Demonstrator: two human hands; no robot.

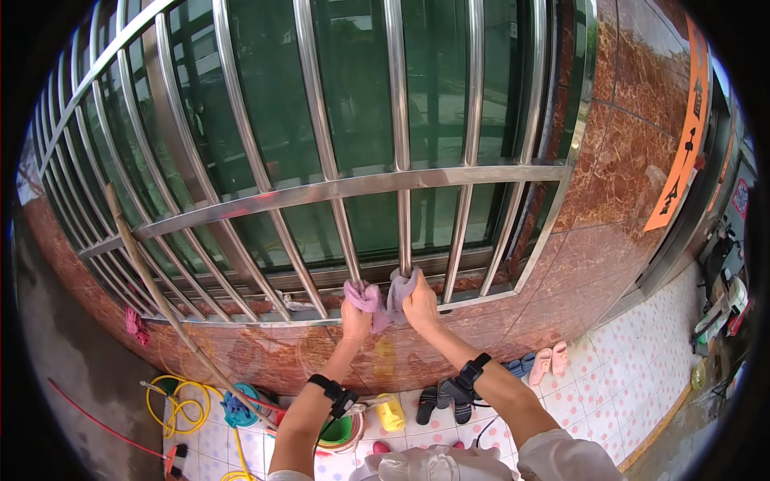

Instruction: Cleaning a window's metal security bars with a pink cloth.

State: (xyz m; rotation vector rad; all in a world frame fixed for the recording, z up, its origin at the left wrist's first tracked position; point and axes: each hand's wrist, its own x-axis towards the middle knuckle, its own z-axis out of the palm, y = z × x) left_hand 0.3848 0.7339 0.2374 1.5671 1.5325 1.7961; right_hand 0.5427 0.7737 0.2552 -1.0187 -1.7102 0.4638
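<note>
My left hand (356,318) grips a pink-purple cloth (367,297) wrapped around the lower end of one upright metal bar (345,234) of a window grille. Beside it, my right hand (420,303) holds a greyer purple cloth (400,290) around the foot of the neighbouring bar (404,228). The two cloth parts touch between my hands; whether they are one cloth I cannot tell. Behind the bars is dark green window glass (373,90). A flat metal crossbar (361,187) runs above both hands. Each forearm wears a black strapped device.
A wooden pole (174,318) leans on the grille at left. Below stand a teal bucket (240,406), a green basin (337,430), a yellow plastic container (391,413) and a coiled yellow hose (180,409). Black slippers (427,404) and pink slippers (540,365) lie by the red stone-tiled wall (541,288).
</note>
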